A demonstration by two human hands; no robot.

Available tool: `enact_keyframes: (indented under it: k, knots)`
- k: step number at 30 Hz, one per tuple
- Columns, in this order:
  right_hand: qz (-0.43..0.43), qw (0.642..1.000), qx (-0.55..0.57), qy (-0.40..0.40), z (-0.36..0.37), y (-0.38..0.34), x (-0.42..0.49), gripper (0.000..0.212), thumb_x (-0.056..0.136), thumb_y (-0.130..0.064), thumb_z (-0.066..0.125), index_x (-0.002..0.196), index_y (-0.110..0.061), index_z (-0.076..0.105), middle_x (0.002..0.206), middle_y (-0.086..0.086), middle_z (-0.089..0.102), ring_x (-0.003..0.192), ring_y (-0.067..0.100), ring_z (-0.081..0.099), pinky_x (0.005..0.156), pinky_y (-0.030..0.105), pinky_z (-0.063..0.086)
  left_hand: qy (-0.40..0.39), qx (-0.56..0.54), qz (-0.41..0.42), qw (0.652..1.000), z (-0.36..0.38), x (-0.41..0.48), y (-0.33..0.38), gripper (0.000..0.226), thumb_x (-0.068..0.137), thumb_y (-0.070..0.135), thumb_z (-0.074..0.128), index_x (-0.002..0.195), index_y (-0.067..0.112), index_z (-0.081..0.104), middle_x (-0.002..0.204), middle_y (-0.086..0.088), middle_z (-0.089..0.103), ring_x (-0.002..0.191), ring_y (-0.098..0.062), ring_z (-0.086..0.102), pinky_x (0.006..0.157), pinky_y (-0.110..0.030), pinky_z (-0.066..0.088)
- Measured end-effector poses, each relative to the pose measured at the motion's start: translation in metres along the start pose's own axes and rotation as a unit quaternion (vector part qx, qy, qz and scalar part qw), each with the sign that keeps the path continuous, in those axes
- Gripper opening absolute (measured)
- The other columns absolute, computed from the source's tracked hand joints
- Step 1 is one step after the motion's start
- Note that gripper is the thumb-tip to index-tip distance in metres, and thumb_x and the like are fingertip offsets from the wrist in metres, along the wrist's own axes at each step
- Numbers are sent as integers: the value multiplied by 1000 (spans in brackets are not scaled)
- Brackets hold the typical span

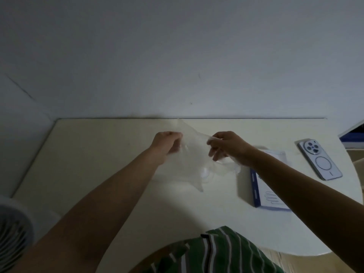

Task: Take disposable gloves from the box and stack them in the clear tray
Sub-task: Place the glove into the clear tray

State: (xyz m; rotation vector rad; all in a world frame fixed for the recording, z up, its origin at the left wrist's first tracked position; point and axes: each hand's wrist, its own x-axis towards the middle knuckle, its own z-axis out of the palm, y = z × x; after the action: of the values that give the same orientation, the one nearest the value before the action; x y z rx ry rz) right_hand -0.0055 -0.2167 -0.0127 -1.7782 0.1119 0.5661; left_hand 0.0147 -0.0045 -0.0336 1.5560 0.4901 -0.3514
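Dim light falls on a pale wall and a cream worktop [98,154]. Both hands are up over the worktop with one thin clear glove [192,164] between them. The left hand [167,143] has its fingers [177,135] curled and pinches one edge of the glove. The right hand pinches the other edge near the top, and its lower fingers hang loose. The rest of the glove droops down in a soft point. The blue and white box [264,192] lies just under the right arm, and a phone [320,160] lies further right. The tray is clear, and it is too hard to pick out in this light. To do this step well, I think the hands should pull gently so the glove goes flat but does not rip. Then they should lay it down smooth, with no folds, so the next one sits neatly on top.
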Motion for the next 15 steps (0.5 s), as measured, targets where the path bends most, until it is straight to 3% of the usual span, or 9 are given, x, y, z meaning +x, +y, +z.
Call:
enact_keyframes:
  k: [3,5,8,12,14,15]
  knots:
    - [30,999,13,-35,17,-1,8,17,94,-9,59,99,7,62,64,13,70,50,20,64,51,25,54,64,5,35,997,-10,0,-4,24,89,9,55,66,6,57,47,-4,57,48,-21,52,49,-26,38]
    - [40,998,13,-42,26,-2,14,16,93,-9,60,98,6,63,64,14,70,49,20,65,50,25,54,117,68,66,989,-17,1,-6,21,90,14,50,73,4,57,49,-5,58,41,-16,52,45,-26,38]
    - [48,999,10,-18,30,-5,20,17,95,-13,58,92,2,66,63,15,70,49,20,65,51,26,54,168,166,106,966,-25,1,-10,24,94,20,48,92,1,61,89,-20,67,82,-30,63,69,-35,48]
    - [37,992,-7,122,27,-12,34,21,95,-16,58,99,4,64,70,17,71,54,22,64,67,35,55,182,272,128,936,-36,3,-18,30,100,25,42,104,-2,56,101,-19,65,97,-35,59,77,-36,40]
    - [-42,967,-105,230,26,-14,37,20,91,-13,61,108,-3,61,94,17,70,79,24,64,82,39,51,192,322,135,917,-37,3,-24,31,103,26,37,107,-2,51,99,-20,64,95,-38,59,73,-37,39]
    - [-109,937,-179,278,28,-16,37,25,89,-12,62,112,-5,60,104,14,66,92,23,60,88,39,47,199,344,139,907,-38,4,-26,30,103,25,34,108,-2,47,98,-22,64,93,-40,60,70,-37,37]
